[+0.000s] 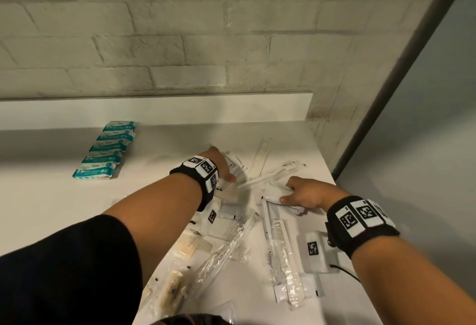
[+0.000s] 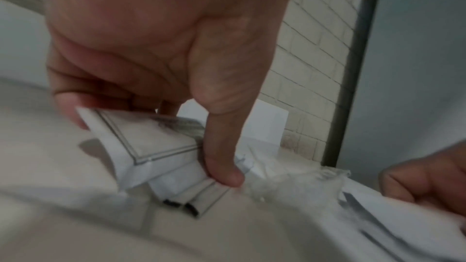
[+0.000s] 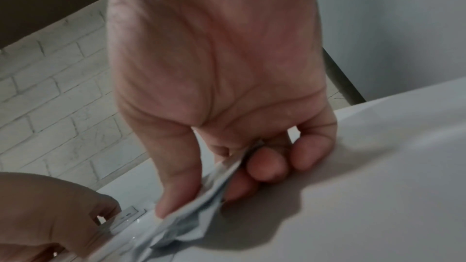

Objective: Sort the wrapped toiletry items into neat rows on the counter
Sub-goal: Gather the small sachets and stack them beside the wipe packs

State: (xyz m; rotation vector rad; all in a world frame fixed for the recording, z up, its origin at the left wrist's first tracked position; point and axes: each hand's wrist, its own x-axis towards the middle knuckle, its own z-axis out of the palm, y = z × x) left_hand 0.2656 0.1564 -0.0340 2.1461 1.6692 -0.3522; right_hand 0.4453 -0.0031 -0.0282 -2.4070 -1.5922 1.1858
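A row of several teal-and-white packets [image 1: 105, 150] lies at the back left of the white counter [image 1: 51, 196]. A loose pile of white and clear wrapped items [image 1: 239, 221] covers the counter's middle and right. My left hand [image 1: 222, 167] grips a small stack of white sachets [image 2: 151, 146] between thumb [image 2: 221, 166] and fingers at the far side of the pile. My right hand [image 1: 304, 193] pinches a white wrapped packet [image 1: 273, 193] just to the right; in the right wrist view this packet [image 3: 186, 216] sits between thumb and curled fingers.
Wrapped combs [image 1: 279, 237], a wrapped toothbrush [image 1: 268, 178] and white sachets [image 1: 315, 250] lie scattered near me. A white backsplash [image 1: 180, 111] and brick wall [image 1: 180, 41] stand behind. The counter's right edge meets a grey panel [image 1: 425, 144]. A black cable [image 1: 345, 272] runs off my right wristband.
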